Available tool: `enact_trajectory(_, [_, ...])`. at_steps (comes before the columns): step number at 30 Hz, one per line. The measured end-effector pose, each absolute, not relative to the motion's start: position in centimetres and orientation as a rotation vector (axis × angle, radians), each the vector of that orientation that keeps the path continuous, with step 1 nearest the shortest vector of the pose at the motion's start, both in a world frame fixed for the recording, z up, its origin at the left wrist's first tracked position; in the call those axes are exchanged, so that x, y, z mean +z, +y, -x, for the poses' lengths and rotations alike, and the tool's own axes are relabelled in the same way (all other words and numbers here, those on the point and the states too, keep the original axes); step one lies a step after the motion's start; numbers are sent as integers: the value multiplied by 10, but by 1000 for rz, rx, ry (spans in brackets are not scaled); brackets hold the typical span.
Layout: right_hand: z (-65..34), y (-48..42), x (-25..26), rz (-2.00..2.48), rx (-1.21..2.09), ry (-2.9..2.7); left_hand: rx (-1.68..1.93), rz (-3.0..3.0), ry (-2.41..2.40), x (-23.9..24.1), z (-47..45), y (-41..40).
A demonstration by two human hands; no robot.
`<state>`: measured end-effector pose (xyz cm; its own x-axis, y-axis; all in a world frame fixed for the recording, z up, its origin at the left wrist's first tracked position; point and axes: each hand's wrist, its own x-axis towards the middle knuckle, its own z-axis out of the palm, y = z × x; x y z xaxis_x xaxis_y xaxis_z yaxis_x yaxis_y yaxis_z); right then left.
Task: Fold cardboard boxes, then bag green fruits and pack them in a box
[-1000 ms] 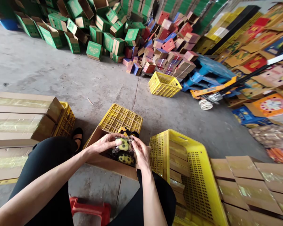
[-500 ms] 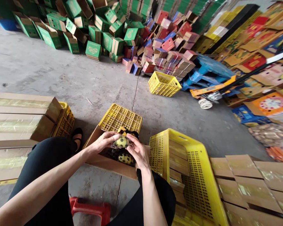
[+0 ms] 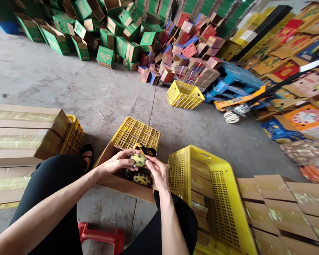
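My left hand (image 3: 118,162) is closed around the left side of a turtle (image 3: 138,160), thumb below and fingers above. Its yellow belly with dark spots faces up at me. At the turtle's right edge, the fingertips of my right hand (image 3: 159,173) pinch its rim. Both hands are over an open cardboard box (image 3: 130,187) between my knees. Inside lies another spotted yellow turtle (image 3: 143,179), with dark shapes beside it partly hidden by my hands. A yellow and black tape dispenser (image 3: 148,151) rests just beyond my fingers.
Behind the box is a yellow crate (image 3: 135,131) with its grid bottom up. A larger yellow crate (image 3: 225,198) with taped cartons stands at right. Stacked cartons (image 3: 21,141) rise at left, a red stool (image 3: 102,233) below. Farther off are a pallet jack (image 3: 239,101) and piled green boxes (image 3: 105,56).
The turtle in my hands has shifted slightly right and turned a little. My left fingers have wrapped farther around it, and my right fingers have drawn back to its edge.
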<state>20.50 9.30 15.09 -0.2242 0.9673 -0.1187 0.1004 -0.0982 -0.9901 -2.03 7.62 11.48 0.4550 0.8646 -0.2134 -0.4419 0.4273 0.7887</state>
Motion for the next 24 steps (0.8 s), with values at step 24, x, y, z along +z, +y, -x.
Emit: enact_trajectory(24, [-206,95,138,1387,1401,-1268,906,-1005,712,116,20,81])
